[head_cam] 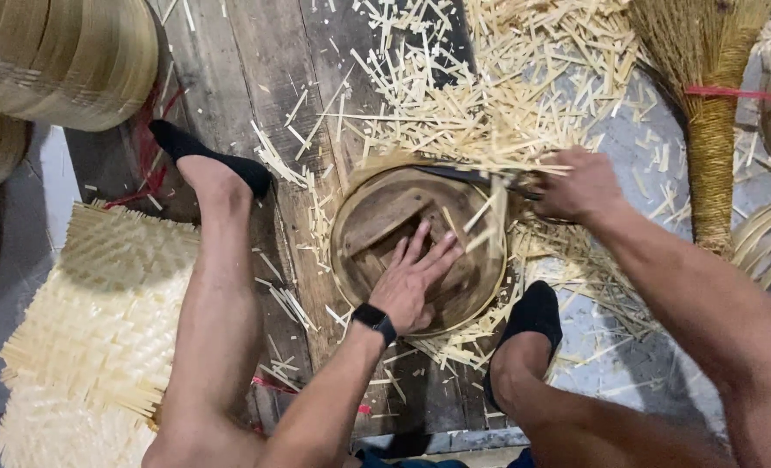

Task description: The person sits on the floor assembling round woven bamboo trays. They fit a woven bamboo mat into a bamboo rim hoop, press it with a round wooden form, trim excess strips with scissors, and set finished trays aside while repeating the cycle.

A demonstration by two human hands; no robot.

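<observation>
A wide wooden surface (255, 78) of dark planks runs under everything, strewn across its upper right part with a thick litter of pale bamboo offcuts (498, 78). To the left lies a stack of woven bamboo mats (99, 321), with loose strip ends sticking out along the edges, and above it sits a large coil of bamboo strips (65, 52). At the right edge a straw broom (706, 95) lies with its bound neck pointing down. In the middle of the surface, between the person's two feet in black socks, rests a round bamboo tray (481, 260) with a wooden form inside it. The left hand (416, 277) lies flat inside the tray, fingers spread wide, pressing on the wood. The right hand (576, 186) is closed around the handle of a knife (463, 176), whose dark blade lies across the tray's upper rim.
</observation>
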